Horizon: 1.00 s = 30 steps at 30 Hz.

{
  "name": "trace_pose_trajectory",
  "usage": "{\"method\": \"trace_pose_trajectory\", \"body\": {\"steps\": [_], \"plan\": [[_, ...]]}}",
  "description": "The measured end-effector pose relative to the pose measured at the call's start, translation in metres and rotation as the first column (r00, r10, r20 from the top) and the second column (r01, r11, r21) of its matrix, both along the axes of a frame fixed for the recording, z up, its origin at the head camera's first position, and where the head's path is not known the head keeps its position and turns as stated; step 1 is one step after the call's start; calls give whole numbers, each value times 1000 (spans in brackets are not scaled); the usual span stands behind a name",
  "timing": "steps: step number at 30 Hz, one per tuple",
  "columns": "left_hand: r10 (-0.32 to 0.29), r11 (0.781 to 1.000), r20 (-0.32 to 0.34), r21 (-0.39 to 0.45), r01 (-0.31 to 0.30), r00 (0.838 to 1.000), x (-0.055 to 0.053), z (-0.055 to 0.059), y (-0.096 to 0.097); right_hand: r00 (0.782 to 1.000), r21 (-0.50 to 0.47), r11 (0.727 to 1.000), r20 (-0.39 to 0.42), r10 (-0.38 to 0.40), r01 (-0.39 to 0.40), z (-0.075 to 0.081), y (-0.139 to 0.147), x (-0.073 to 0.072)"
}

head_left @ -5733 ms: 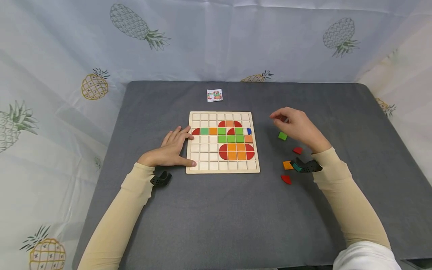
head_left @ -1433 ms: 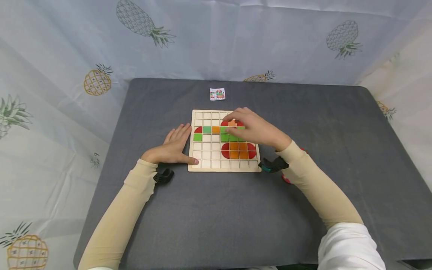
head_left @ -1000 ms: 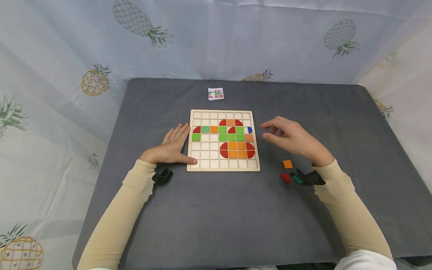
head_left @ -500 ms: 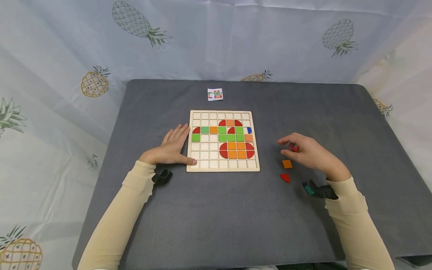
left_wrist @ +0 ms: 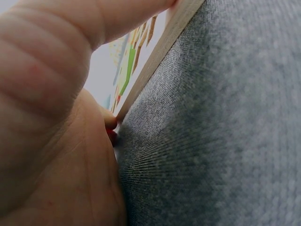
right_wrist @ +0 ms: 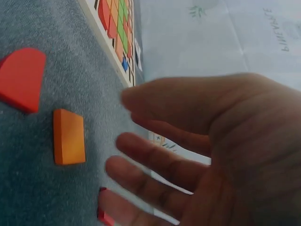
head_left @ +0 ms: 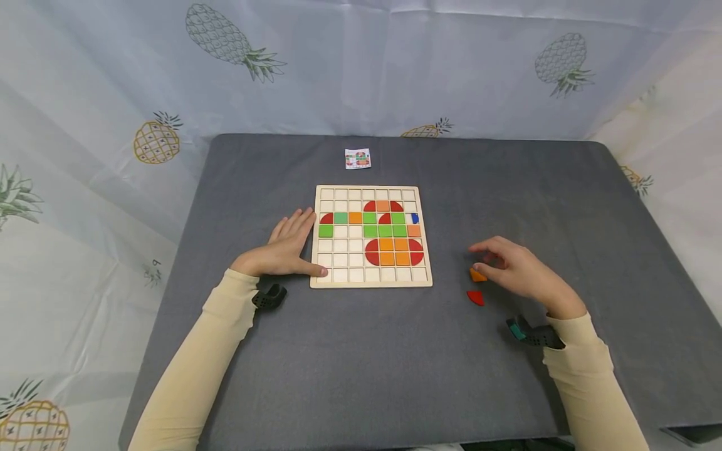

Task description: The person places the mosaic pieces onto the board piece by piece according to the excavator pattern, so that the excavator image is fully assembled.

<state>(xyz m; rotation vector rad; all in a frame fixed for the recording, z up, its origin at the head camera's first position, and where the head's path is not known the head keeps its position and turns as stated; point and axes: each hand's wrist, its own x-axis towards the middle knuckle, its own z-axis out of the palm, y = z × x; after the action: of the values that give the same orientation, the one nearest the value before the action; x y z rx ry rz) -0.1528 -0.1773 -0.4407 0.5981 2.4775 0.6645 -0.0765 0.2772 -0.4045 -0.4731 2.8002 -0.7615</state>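
My left hand [head_left: 282,247] lies with fingers spread against the left edge of the wooden grid board [head_left: 341,258], thumb on its lower corner. Colored blocks fill part of the grid, with a green square block [head_left: 325,231] in the leftmost column. To the right of the board, my right hand [head_left: 521,270] hovers with loosely bent fingers. Nothing is between those fingers. An orange square block [right_wrist: 69,139] lies on the cloth just apart from the fingertips. Beside it is a red quarter-circle block [right_wrist: 23,77]. Another red block [right_wrist: 104,207] is partly hidden behind a finger.
A small printed pattern card [head_left: 358,158] lies beyond the board. Grey cloth covers the table [head_left: 361,363], and a pineapple-print curtain [head_left: 361,69] hangs behind it. Each wrist wears a black band.
The green square block went from the table to the board's left column. My right hand left the board, moved back right, and sank toward the orange block. My left hand stayed put.
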Motion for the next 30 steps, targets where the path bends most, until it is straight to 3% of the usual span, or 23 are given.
{"method": "trace_pose_trajectory", "body": {"steps": [4, 10, 17, 23, 30], "plan": [[-4, 1000, -2, 4, 4, 1000, 1, 0, -2, 997, 24, 999, 74, 38, -40, -3, 3, 3], [-10, 1000, -10, 17, 10, 1000, 2, 1, -3, 994, 92, 993, 88, 59, -67, -9, 3, 4], [-10, 1000, -10, 20, 10, 1000, 2, 2, -1, 1000, 116, 993, 8, 2, -3, -15, -4, -8], [-12, 1000, -9, 18, 12, 1000, 1, 2, -1, 992, 53, 996, -105, -67, 73, -25, -19, -25], [-11, 1000, -6, 15, 11, 1000, 1, 3, -1, 975, -50, 998, -218, -50, 40, -8, -51, -47]]}}
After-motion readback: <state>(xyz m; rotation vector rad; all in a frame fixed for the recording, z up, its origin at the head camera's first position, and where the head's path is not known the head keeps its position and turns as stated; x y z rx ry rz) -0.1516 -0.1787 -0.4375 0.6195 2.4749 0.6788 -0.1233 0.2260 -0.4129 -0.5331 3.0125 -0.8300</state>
